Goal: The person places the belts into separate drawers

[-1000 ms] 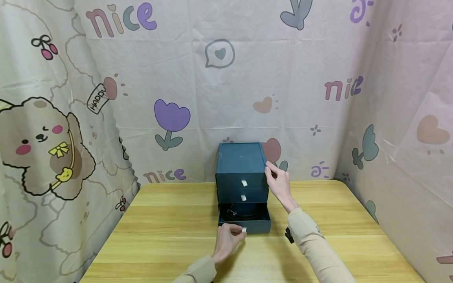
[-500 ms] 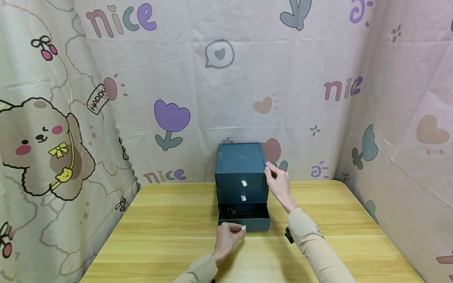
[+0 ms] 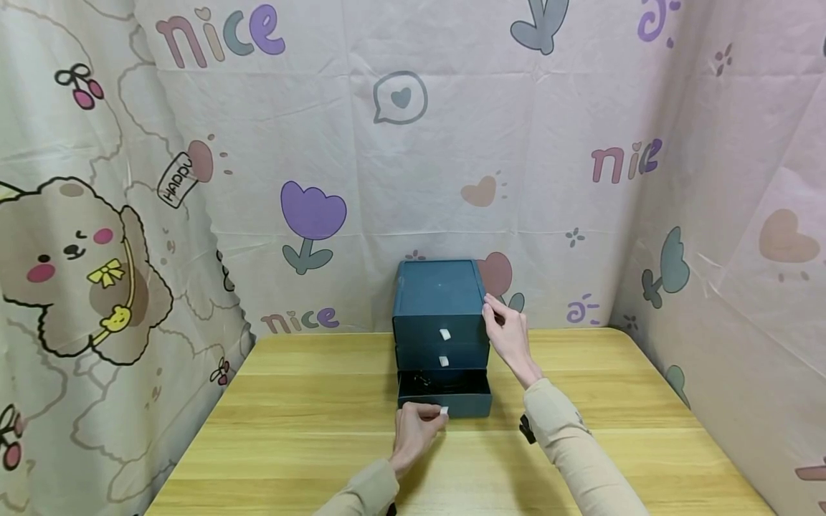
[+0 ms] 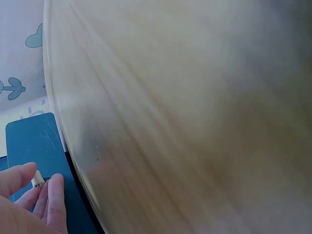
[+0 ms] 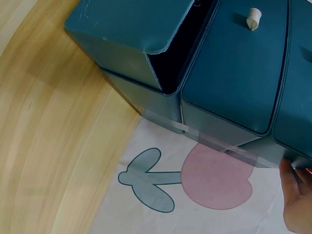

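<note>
A dark teal storage box [image 3: 440, 287] with three stacked drawers stands at the back of the table. Its bottom drawer [image 3: 467, 406] is pulled partway out, and a dark coiled item [image 3: 422, 380] lies in it, mostly in shadow. My left hand [image 3: 413, 433] pinches the white pull tab [image 3: 444, 411] of that drawer between thumb and fingers; the left wrist view shows the tab [image 4: 37, 179] at the fingertips. My right hand [image 3: 510, 333] has its fingertips against the box's right side near the top edge. In the right wrist view the right fingers [image 5: 288, 183] touch that side wall.
The wooden table [image 3: 310, 401] runs out to both sides and in front of the box. A patterned curtain [image 3: 413, 165] hangs close behind it. White tabs mark the top drawer [image 3: 413, 331] and middle drawer [image 3: 413, 355], which are closed.
The bottom drawer has slid a little way back into the box, and my left hand has moved forward with its tab. My right hand has stayed in place on the box's side.
</note>
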Demonstrator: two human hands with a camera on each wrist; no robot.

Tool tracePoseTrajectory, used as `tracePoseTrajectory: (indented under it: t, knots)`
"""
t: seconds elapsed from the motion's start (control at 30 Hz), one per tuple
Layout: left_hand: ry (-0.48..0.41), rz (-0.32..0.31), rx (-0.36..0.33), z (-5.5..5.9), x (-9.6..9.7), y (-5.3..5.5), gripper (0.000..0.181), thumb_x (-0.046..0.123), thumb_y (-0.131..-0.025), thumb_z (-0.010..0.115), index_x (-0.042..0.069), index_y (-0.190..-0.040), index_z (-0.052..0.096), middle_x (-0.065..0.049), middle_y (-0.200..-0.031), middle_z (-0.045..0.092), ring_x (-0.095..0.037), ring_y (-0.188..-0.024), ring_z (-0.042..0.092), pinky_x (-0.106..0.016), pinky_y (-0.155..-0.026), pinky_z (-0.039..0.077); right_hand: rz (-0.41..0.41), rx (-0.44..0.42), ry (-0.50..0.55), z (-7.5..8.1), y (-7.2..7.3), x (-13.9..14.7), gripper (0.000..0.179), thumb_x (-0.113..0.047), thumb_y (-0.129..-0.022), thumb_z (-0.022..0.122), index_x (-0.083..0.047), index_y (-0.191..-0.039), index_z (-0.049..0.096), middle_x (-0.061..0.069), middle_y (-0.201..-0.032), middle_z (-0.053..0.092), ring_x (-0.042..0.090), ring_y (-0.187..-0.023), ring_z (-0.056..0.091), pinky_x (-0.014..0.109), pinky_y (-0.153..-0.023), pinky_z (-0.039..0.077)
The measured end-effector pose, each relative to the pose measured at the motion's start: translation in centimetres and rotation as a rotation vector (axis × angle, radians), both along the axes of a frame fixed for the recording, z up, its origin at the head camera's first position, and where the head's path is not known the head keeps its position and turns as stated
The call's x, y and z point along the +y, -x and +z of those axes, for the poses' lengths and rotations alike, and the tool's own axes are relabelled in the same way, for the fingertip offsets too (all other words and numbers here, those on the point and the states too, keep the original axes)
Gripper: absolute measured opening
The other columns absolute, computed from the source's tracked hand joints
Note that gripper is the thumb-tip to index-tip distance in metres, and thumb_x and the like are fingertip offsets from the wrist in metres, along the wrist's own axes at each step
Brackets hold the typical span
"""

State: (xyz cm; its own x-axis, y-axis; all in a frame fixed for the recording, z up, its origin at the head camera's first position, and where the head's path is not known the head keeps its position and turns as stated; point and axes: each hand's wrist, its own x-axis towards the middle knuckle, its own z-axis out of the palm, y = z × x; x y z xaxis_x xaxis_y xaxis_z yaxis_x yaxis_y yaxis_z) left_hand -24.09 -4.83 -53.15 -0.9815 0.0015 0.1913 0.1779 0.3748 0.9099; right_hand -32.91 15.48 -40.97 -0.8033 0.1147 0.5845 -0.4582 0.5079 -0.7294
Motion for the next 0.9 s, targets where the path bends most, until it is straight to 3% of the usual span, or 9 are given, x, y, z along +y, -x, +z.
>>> tracePoseTrajectory:
  t: [0.3,0.9]
  knots:
    - [0.001,0.031,-0.029,0.0,0.2,0.4,0.015,0.013,-0.082,0.08,0.007,-0.096,0.082,-0.006,-0.085,0.079,-0.007,-0.071,0.068,-0.022,-0.063,0.054,0.001,-0.007,0.009,0.1,-0.1,0.0,0.035,-0.02,-0.103,0.056,-0.003,-0.132,0.066,0.013,-0.136,0.065,0.03,-0.111,0.07,0.047,-0.091,0.056]
    - [-0.024,0.058,-0.008,-0.1,0.6,1.5,0.015,0.011,-0.084,0.079,0.005,-0.098,0.081,-0.008,-0.086,0.079,-0.015,-0.073,0.071,-0.023,-0.064,0.054,-0.002,0.004,0.013,0.0,0.0,0.0,0.035,-0.02,-0.103,0.057,-0.004,-0.132,0.067,0.012,-0.135,0.066,0.03,-0.109,0.071,0.046,-0.09,0.056]
